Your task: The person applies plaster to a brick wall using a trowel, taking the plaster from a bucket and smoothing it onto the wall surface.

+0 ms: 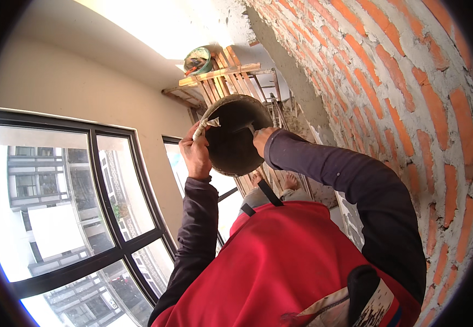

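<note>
A round dark bucket (231, 150) is tipped so that its open mouth faces me. My left hand (196, 155) is closed on its left rim, where a pale knotted rope or cloth strip (206, 127) is tied. At the right rim my right hand (262, 141) reaches into the mouth with its fingers curled. A thin greyish shape, perhaps a tool's blade, shows beside those fingers, but the dark inside hides what they grip. How full the bucket is cannot be seen.
Planks (220, 82) of a wooden scaffold run ahead, with my bare feet (291, 181) on them below. A green basin (198, 61) holding tools stands at the far end. To the right rises a brick wall (383, 82); dark-framed windows (119, 250) are at left.
</note>
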The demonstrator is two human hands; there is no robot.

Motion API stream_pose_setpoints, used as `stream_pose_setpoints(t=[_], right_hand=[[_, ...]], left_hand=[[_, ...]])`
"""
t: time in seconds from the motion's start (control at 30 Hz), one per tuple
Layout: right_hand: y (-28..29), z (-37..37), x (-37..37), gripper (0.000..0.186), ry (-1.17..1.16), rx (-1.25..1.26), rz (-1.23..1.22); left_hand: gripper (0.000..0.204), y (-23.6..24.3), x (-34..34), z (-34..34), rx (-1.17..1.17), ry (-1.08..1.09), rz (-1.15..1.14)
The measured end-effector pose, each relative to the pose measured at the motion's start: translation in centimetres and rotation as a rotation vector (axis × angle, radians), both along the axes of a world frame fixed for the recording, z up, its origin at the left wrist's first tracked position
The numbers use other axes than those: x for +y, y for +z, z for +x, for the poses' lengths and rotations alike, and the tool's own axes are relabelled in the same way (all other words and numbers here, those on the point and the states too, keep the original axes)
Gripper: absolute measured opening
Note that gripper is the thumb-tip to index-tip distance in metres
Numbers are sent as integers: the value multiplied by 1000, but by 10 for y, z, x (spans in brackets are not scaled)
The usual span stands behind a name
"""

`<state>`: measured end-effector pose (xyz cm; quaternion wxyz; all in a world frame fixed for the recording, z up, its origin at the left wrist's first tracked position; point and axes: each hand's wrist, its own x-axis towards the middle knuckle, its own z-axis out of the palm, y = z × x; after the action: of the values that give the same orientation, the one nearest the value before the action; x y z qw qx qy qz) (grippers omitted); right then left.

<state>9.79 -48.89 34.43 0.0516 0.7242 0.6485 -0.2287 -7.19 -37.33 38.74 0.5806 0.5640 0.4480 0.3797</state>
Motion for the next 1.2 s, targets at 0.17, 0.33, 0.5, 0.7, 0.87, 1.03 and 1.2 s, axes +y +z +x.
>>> stream_pose_setpoints(t=[0.17, 0.33, 0.5, 0.7, 0.87, 1.03, 1.2], right_hand=[[0, -3, 6, 31, -138, -68, 202], [2, 5, 10, 29, -35, -4, -51], [12, 0, 7, 29, -108, 66, 92], [28, 5, -2, 31, -29, 198, 39], [-27, -9, -14, 25, -100, 185, -3], [15, 11, -33, 23, -61, 361, 202], [41, 48, -17, 30, -4, 42, -15]], left_hand=[[37, 18, -17, 10, 46, 11, 109], [33, 7, -23, 13, 15, 100, 64], [33, 2, -34, 24, 11, 88, 145], [28, -18, -30, 2, 54, 172, 214], [33, -17, -41, 9, 92, 206, 216], [36, -18, -47, -17, 27, 262, 142], [38, -8, -52, -28, 94, 243, 205]])
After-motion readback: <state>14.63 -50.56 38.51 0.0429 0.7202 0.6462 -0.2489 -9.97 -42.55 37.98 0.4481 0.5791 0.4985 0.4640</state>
